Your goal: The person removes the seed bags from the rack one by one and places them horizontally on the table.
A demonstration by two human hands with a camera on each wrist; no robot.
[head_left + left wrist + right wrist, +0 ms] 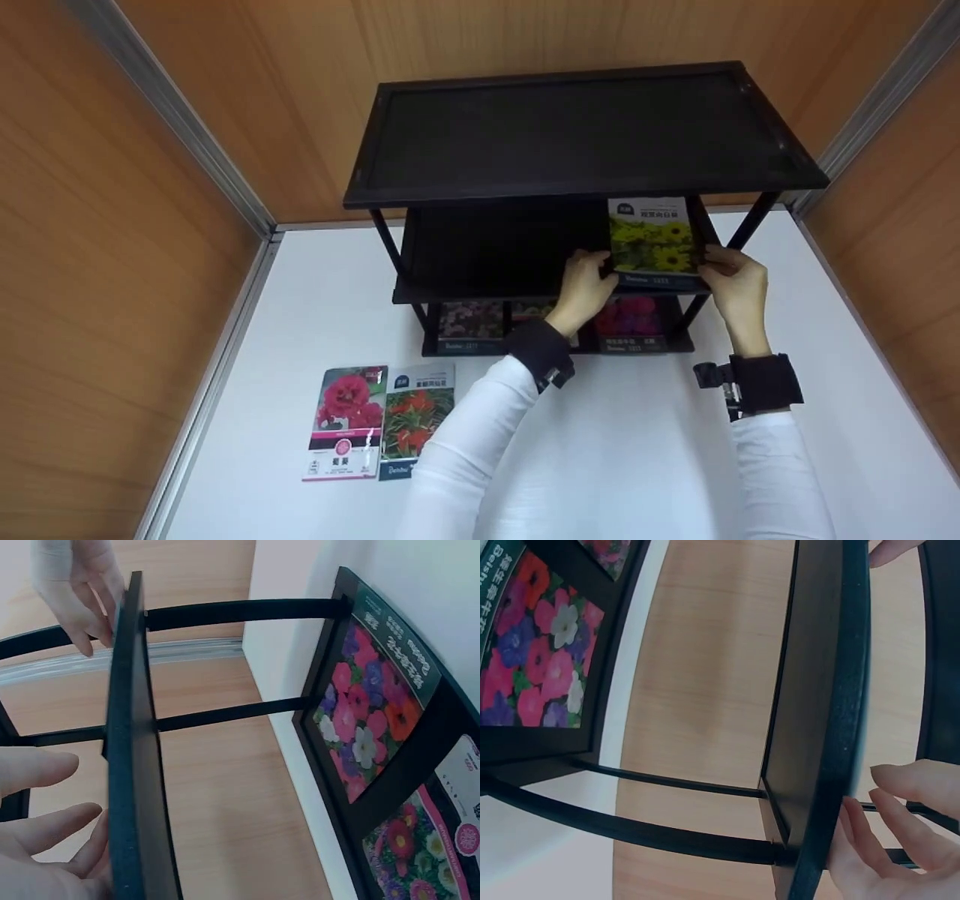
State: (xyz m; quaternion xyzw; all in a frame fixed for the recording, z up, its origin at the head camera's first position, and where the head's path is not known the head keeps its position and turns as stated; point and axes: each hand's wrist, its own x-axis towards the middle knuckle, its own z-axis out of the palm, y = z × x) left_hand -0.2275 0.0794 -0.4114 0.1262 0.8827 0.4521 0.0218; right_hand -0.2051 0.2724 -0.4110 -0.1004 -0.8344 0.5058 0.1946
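Note:
A seed packet with yellow flowers (651,236) lies at the right end of the black rack's middle shelf (495,247). My left hand (583,291) is at the packet's lower left corner, and my right hand (739,292) is at its lower right edge. In the left wrist view, the left thumb and fingers (52,821) are spread apart beside the shelf edge, with nothing visible between them. The right wrist view shows the right fingers (889,832) loosely bent against the shelf's edge, also with a gap. The shelf hides the packet in both wrist views.
Bottom-shelf packets include a purple-flowered one (471,322) and a pink-flowered one (628,319); my left arm partly covers another between them. The rack's top shelf (577,135) overhangs both hands. On the white table lie a pink-flower packet (346,412) and a red-flower packet (414,420).

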